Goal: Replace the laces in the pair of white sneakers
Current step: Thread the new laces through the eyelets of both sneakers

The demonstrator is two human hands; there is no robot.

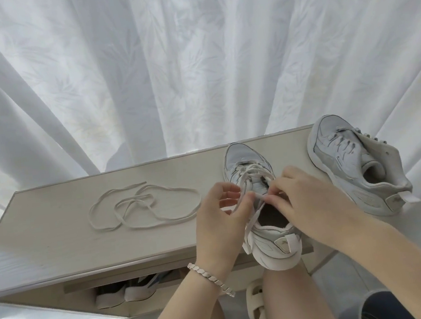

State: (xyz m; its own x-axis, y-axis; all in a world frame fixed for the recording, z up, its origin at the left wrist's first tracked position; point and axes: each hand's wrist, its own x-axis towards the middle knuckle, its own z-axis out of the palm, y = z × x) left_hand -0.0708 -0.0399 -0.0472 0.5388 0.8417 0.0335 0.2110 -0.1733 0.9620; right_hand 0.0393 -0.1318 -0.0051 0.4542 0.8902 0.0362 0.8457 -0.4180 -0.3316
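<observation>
A white sneaker (pixel 244 161) stands on the pale wooden cabinet top (pixel 54 231), toe pointing away, its heel over the front edge. My left hand (pixel 222 219) pinches a strand of its lace (pixel 252 172) near the tongue. My right hand (pixel 304 200) pinches the lace right beside it, above the shoe's opening. One lace end hangs down the shoe's left side. The second white sneaker (pixel 348 166) lies laced at the right end of the top. A loose white lace (pixel 143 207) lies coiled on the top to the left.
A white curtain (pixel 193 68) hangs right behind the cabinet. Other shoes (pixel 130 291) sit on a shelf under the top. My knees and a sandalled foot (pixel 256 304) are below the front edge.
</observation>
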